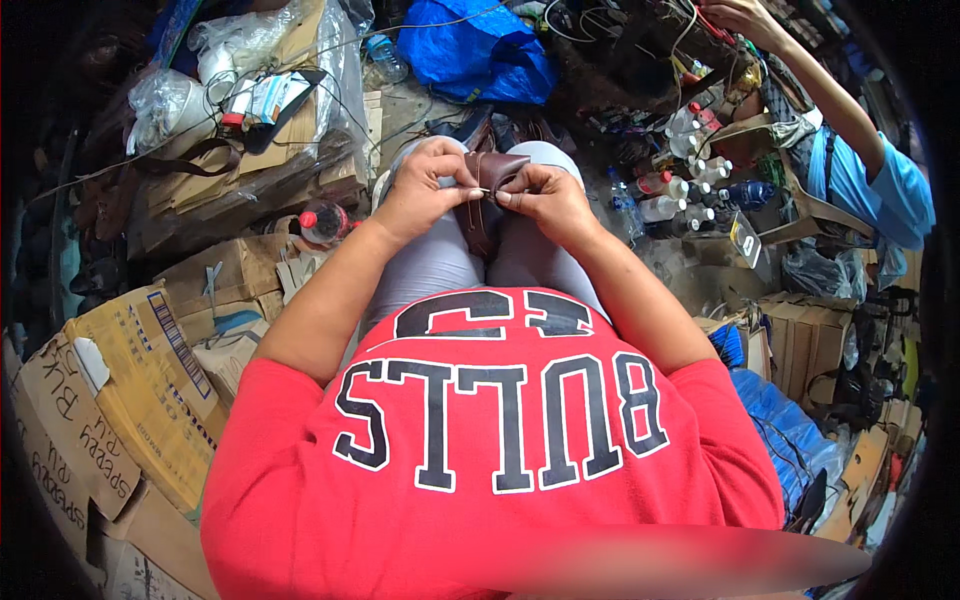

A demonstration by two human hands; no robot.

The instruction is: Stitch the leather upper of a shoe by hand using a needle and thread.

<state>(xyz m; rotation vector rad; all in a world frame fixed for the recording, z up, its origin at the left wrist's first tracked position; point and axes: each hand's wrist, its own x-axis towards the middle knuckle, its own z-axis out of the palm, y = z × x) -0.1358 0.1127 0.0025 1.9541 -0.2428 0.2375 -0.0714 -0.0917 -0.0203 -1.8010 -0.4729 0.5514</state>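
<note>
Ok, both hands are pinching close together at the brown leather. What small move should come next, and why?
Perhaps ease the left hand slightly aside while the right hand steadies the brown leather: the two hands nearly meet over it, hiding part of it, and a thin pale thing shows between them, too small to name.

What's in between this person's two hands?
In the head view, a brown, leather-like piece shows between the left hand and the right hand.
</note>
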